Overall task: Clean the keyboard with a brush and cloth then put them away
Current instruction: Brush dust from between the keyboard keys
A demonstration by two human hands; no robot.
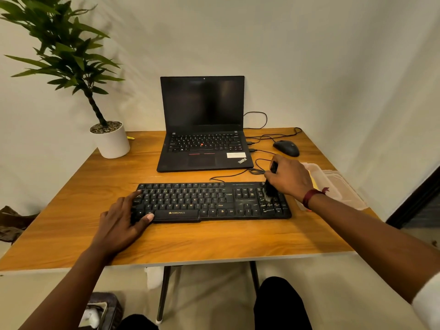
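A black keyboard (pixel 209 202) lies across the middle of the wooden table (pixel 166 241). My right hand (pixel 289 177) is closed around a black brush (pixel 270 190), whose bristles touch the number pad at the keyboard's right end. My left hand (pixel 121 222) rests flat on the keyboard's left end, fingers spread, thumb by the space bar. A yellow cloth (pixel 313 182) shows as a sliver inside the clear plastic container (pixel 333 186) to the right of the keyboard, mostly hidden behind my right hand.
An open black laptop (pixel 203 129) stands behind the keyboard, with cables trailing right to a black mouse (pixel 286 148). A potted plant in a white pot (pixel 110 141) occupies the back left corner. Walls close off the back and right.
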